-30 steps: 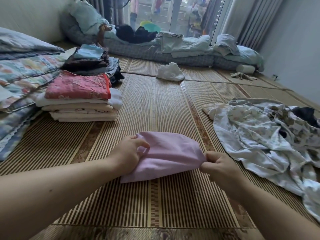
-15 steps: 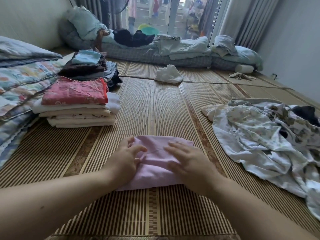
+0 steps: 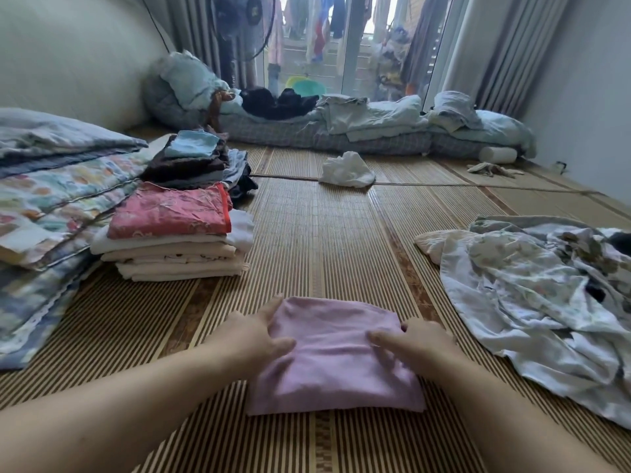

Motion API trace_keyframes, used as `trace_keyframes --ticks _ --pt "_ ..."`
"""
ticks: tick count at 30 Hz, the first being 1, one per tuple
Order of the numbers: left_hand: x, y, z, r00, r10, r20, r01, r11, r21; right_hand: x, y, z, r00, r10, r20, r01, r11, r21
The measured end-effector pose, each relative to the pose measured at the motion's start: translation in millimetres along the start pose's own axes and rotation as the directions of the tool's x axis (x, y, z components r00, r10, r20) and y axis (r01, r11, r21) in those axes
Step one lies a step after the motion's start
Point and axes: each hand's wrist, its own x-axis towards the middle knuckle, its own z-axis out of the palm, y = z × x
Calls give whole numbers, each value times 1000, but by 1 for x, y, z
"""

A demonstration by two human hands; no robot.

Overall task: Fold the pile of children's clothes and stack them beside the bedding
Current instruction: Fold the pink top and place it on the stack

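A person's left hand [image 3: 251, 336] and right hand [image 3: 421, 343] are gripping the sides of a folded pink cloth [image 3: 334, 363] lying on the mat [image 3: 324, 240], thumbs on top. Folding looks done; the next move is lifting it level onto the stack [image 3: 170, 247] beside the bedding [image 3: 51, 199], with the pile [image 3: 529, 295] waiting at right.

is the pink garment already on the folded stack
No, the pink garment lies on the mat, apart from the folded stack.
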Motion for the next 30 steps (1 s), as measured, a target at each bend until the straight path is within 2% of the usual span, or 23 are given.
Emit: trace_keyframes --ticks 3,5,8,10,15,18,20,22,25,27,30 --pt "4 2 -4 999 20 33 -15 991 -132 -15 -6 2 981 -99 164 44 949 313" --pt "4 2 -4 999 30 32 -21 965 -260 -21 -9 1 972 -153 181 58 893 446" --pt "1 2 -2 997 81 16 -63 871 -486 -24 -8 -2 963 -168 210 -31 707 707" --pt "-3 1 0 993 110 50 -59 802 -595 -25 -7 -2 948 -173 268 -111 607 787" --pt "-14 -3 0 962 214 172 1 621 -783 -32 -7 5 943 -156 293 -180 501 846" --pt "-20 -6 -1 968 215 130 -30 610 -792 -36 -9 9 962 -139 234 -141 482 865" --pt "-23 -7 -4 971 222 92 -61 598 -799 -38 -10 11 982 -131 133 -46 519 853" --pt "-26 -6 -12 967 249 49 -105 571 -814 -44 -17 7 986 -168 -4 109 620 777" --pt "-27 -7 -33 958 286 -33 -191 544 -817 -52 -33 -6 943 -216 -253 328 741 587" --pt "-26 -10 -54 952 293 -85 -232 512 -827 -54 -52 -19 901 -290 -322 427 723 543" --pt "-19 -23 -94 951 273 -148 -267 474 -839 -39 -92 -40 879 -436 -194 445 604 661"
